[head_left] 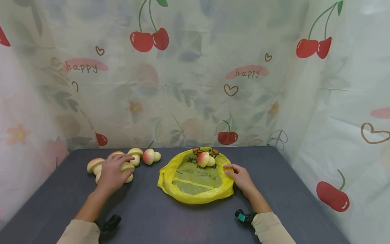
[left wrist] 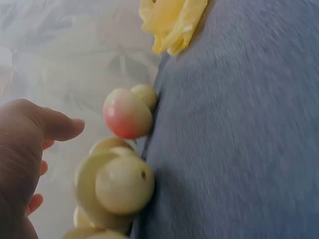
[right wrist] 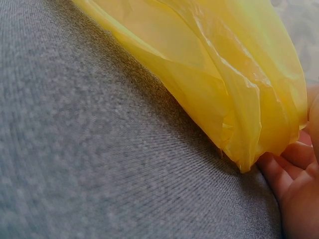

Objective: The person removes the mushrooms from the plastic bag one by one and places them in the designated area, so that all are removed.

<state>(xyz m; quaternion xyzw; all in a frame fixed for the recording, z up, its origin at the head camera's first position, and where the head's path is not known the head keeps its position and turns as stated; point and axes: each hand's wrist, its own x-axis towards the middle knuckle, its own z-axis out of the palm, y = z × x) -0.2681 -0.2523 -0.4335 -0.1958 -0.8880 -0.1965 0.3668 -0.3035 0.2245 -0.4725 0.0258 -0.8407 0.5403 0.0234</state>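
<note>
My left hand (head_left: 113, 172) hovers over a cluster of toy mushrooms at the left of the table, its fingers loosely bent and holding nothing. In the left wrist view, the thumb is apart from a pink-capped mushroom (left wrist: 124, 114) and a pale mushroom (left wrist: 122, 184) seen stem-on. A yellow plastic bag (head_left: 198, 199) lies with its mouth spread wide and its rim rolled. Inside it, near the far side, sits one red-and-cream mushroom (head_left: 203, 159). My right hand (head_left: 242, 178) holds the bag's right rim between thumb and fingers; folds of the bag partly hide the fingertips.
The toy mushrooms (head_left: 95, 165) on the left sit close together, with one mushroom (head_left: 148, 156) at the right end of the group. A dark grey cloth covers the table (head_left: 182, 223). A printed curtain (head_left: 189, 101) stands behind and on both sides.
</note>
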